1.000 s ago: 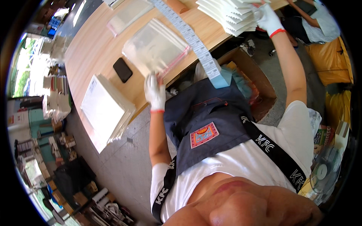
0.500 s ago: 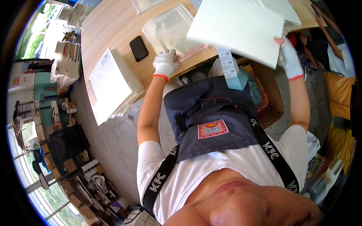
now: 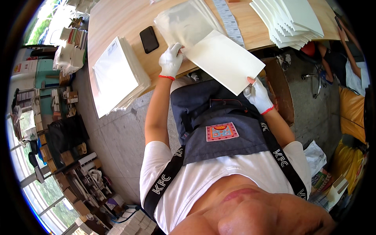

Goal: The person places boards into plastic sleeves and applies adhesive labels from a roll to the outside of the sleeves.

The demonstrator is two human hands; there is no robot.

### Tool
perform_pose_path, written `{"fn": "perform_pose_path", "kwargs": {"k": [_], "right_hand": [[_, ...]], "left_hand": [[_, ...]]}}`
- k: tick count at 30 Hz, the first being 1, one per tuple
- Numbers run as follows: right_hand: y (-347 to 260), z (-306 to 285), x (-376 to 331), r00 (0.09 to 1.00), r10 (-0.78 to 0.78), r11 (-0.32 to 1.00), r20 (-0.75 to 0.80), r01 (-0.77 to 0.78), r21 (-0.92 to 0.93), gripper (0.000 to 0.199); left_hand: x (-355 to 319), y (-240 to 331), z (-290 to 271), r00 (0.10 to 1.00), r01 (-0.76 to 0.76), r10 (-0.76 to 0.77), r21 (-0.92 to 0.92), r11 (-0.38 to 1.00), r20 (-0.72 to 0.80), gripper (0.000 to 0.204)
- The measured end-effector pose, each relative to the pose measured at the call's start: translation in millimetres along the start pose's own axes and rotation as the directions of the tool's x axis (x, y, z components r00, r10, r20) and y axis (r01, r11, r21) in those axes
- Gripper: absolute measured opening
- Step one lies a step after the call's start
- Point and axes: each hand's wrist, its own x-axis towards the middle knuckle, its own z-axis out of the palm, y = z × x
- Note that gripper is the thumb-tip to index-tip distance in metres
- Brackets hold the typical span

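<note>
Risk, slip: white sheet (image 3: 225, 60) is held only at two opposite corners and juts out past the table (image 3: 121, 19) edge; a loose pinch on either side would likely let it tip and drop toward the floor.
Risk, snag: sheet's far corner meets the clear plastic bags (image 3: 184, 23); pushed in crooked, it could buckle or drag the top bag askew.
Risk, knock: black phone (image 3: 149, 39) lies just beside the left hand; a wide sweep might shove it.
Left hand (image 3: 171, 60): gloved, fingers curled shut on the sheet's upper-left corner at the bag mouth.
Right hand (image 3: 258, 95): gloved, thumb and fingers pinched on the lower-right corner.
Sheet, look: plain white, flat, stiff-looking rectangle, tilted diagonally, unmarked on the visible face.
Sheet, place: above the lap, between the bags and the apron.
Nearby: stack of like white sheets (image 3: 291, 19) at upper right; finished-looking pile (image 3: 117, 74) at left.
</note>
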Motion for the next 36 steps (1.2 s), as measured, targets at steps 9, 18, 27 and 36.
{"fn": "perform_pose_path", "kwargs": {"k": [9,18,27,36], "right_hand": [[16.6,31.9,9.5,0.992,-0.114,0.99,0.056,0.109,0.086,0.024],[6.2,28.8,19.0,0.974,-0.082,0.993,0.21,0.098,-0.069,0.033],[62.1,48.8,61.4,0.998,-0.008,0.988,-0.062,-0.001,-0.151,0.034],[39.3,79.3,56.6,0.943,0.149,0.606,0.298,0.151,-0.781,0.023]], "left_hand": [[-41.5,31.3,31.8,0.94,-0.016,-0.165,-0.52,0.854,-0.3,0.055],[-61.9,51.7,69.8,0.826,0.427,-0.453,-0.897,0.115,0.335,0.02],[-144.5,54.4,90.6,0.722,0.59,-0.312,-0.785,-0.188,0.617,0.019],[-128.1,13.5,50.5,0.704,0.665,-0.421,-0.739,0.107,0.572,0.025]]}}
